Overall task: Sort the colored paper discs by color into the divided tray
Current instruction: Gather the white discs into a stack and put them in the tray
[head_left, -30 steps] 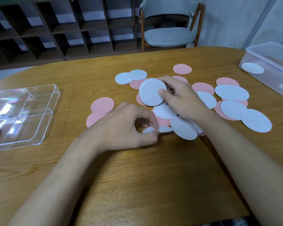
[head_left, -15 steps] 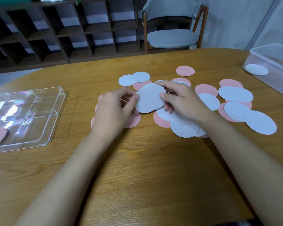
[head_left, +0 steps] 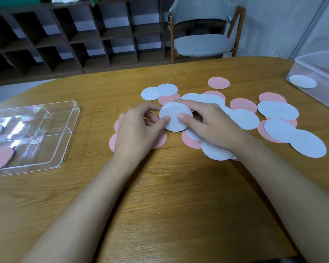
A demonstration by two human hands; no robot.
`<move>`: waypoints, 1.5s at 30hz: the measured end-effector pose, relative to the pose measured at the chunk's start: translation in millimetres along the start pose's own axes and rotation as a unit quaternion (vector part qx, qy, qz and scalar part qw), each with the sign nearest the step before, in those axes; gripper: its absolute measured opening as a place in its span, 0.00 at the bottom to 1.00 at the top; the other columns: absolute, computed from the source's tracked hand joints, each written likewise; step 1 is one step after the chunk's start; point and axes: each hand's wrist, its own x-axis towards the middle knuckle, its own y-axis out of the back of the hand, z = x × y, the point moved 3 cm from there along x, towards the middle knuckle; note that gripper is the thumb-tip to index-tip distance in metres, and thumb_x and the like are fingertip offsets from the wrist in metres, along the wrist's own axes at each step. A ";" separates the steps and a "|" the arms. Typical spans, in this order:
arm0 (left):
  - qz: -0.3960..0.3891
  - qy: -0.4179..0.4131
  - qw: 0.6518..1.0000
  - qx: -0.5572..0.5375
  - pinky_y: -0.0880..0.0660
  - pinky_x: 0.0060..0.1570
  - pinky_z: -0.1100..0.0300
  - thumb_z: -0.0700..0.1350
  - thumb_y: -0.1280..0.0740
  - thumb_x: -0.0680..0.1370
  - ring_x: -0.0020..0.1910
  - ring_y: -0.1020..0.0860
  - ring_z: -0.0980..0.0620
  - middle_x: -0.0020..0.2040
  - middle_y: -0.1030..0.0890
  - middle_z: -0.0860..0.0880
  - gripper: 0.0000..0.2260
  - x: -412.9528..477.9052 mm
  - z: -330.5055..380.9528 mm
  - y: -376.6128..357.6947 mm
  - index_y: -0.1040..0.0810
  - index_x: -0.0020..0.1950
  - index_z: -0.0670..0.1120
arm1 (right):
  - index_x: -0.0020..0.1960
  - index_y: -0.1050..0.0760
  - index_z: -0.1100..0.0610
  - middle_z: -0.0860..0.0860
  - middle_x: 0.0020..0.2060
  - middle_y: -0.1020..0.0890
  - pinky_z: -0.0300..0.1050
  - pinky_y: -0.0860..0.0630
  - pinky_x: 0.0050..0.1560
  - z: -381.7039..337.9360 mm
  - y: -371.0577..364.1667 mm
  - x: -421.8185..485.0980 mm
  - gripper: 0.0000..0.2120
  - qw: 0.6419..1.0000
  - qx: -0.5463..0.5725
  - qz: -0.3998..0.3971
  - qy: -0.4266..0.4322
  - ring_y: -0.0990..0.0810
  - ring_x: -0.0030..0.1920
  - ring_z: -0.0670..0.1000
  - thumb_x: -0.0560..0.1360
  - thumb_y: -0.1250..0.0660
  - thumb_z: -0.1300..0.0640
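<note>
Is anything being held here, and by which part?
A stack of white discs, pinched at opposite edges: left hand on the left, right hand on the right, thumbs on the top face.

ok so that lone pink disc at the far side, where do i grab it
At its near rim, coming from above. The pink disc lies flat on the table and touches nothing else, so no edge is raised. Probably press a fingertip on the rim to tip it up, then pinch.
</note>
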 end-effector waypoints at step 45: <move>0.003 -0.105 0.994 -0.031 0.27 0.40 0.73 0.47 0.23 0.76 0.37 0.19 0.57 0.36 0.17 0.55 0.12 -8.1 40.8 -62.2 0.14 0.59 0.49 | 0.74 0.28 0.44 0.50 0.42 0.20 0.56 0.22 0.50 57.7 56.0 -41.9 0.18 0.998 0.026 0.048 -0.015 0.21 0.45 0.49 0.86 0.41 0.55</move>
